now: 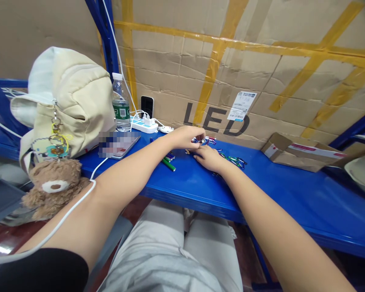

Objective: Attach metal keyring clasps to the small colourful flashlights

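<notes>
The left grip (188, 137) curls over small shiny parts (205, 140), partly hiding them; the right grip (211, 157) rests just beside it. Whether either is clamped I cannot tell. Green tubes (169, 164) lie left on the counter (182, 182), glossy pieces (235, 160) right. Farther off stand 1 water bottle (121, 103) and 1 small carton (302, 154).

The left hand (191, 137) and right hand (211, 158) are partly hiding pieces (205, 141) too small to identify. Pixelation is masking part of a flat item (128, 148). Edges are cropping a sleeve (45, 269) and a pale object (363, 172).
</notes>
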Demonstrator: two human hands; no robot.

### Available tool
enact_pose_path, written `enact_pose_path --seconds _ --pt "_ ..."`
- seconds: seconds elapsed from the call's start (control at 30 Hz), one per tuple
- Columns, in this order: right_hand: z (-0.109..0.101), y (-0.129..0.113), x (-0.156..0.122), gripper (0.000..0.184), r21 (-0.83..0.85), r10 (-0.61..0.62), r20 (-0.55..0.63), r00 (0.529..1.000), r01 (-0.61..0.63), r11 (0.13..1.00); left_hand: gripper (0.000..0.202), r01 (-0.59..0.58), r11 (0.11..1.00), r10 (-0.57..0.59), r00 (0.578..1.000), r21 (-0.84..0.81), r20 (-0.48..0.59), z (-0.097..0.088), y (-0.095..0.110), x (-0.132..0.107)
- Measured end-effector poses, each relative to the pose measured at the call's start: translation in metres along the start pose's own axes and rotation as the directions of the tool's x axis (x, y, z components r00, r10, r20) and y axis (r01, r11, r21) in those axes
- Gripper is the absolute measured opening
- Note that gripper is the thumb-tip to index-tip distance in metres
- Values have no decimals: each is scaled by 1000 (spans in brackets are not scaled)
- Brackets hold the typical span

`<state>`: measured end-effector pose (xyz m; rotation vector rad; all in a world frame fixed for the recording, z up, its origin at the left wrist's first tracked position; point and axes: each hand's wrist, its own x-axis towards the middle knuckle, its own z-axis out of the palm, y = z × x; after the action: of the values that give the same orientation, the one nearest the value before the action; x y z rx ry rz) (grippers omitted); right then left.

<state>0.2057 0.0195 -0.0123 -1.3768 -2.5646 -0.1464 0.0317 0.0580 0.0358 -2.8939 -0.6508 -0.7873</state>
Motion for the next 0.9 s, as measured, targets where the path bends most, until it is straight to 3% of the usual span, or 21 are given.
enact_pose_path --seconds 0.33,0.67,0.77,0.9 --pt "-10 1 -1 14 51 58 -81 995 -54 997 21 -17 1000 17 1000 15 2 4 -8 0" --pt "-12 -2 -2 14 214 134 -132 982 -104 971 24 26 999 -27 999 35 45 0 2 0" --pt "-18 2 -4 12 255 202 -230 952 -141 956 24 73 997 -72 994 -9 82 2 -1 -2" --pt "-27 9 -8 11 395 304 -384 872 -143 908 24 143 987 -132 981 -67 145 5 -6 -5"
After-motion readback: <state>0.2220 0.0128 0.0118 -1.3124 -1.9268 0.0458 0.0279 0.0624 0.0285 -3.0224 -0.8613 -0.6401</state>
